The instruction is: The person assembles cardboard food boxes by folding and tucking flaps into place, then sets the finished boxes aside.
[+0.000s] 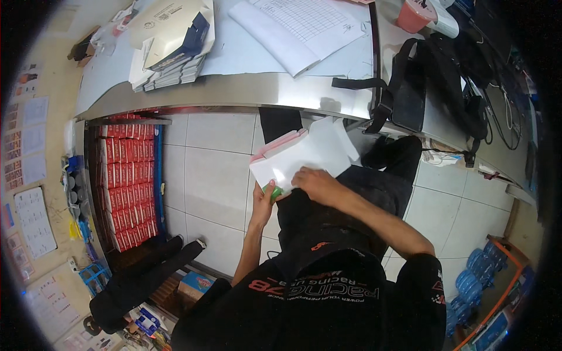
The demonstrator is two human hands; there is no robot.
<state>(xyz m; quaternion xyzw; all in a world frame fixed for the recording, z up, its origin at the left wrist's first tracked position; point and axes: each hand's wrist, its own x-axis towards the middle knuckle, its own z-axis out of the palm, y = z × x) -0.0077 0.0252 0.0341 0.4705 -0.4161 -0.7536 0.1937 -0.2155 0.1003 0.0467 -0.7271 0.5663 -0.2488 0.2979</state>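
A white-tiled floor [205, 175] runs under a curved steel tabletop [234, 93] here, and the person stands just in front of it, holding a pad of white sheets with a pink edge [298, 155] at waist height, tilted up toward the face so the top sheet can be read. The left hand [264, 202] props it from below, grip closed on the pad's lower corner together with a small green thing [273, 190], perhaps a marker. The right hand [316, 184] lies on the lower edge, fingers curled, steadying it. Stacked flat cartons [172, 55], a printed form [304, 26] and a black bag [413, 88] sit on the tabletop; red boxes [129, 175] fill the shelf beneath.
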